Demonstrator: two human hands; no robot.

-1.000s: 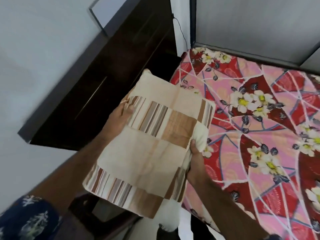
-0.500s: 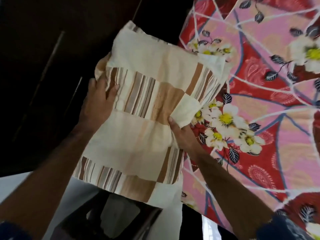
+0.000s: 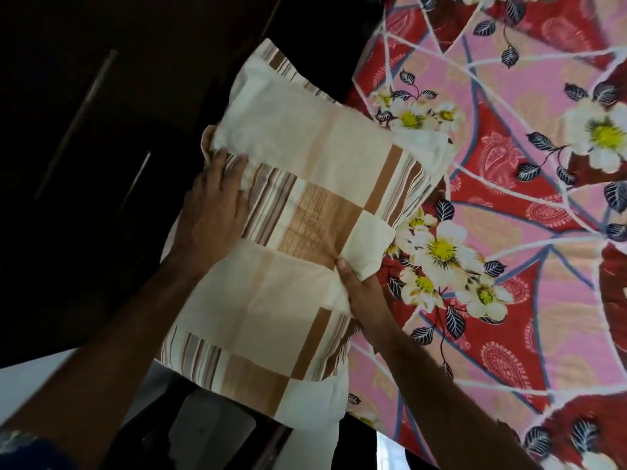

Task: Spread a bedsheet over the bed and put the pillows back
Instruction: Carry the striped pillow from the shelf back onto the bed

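Now w/ both hands gripping it, left hand (image 3: 212, 212) on the far edge & right hand (image 3: 364, 293) pinching the near edge, the pillow (image 3: 298, 232) has swung closer over the bedsheet (image 3: 509, 205) edge, so placement looks imminent.

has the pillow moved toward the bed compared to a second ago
Yes. The pillow, held by the left hand and right hand, now overlaps the floral bedsheet's edge more, having shifted toward it.
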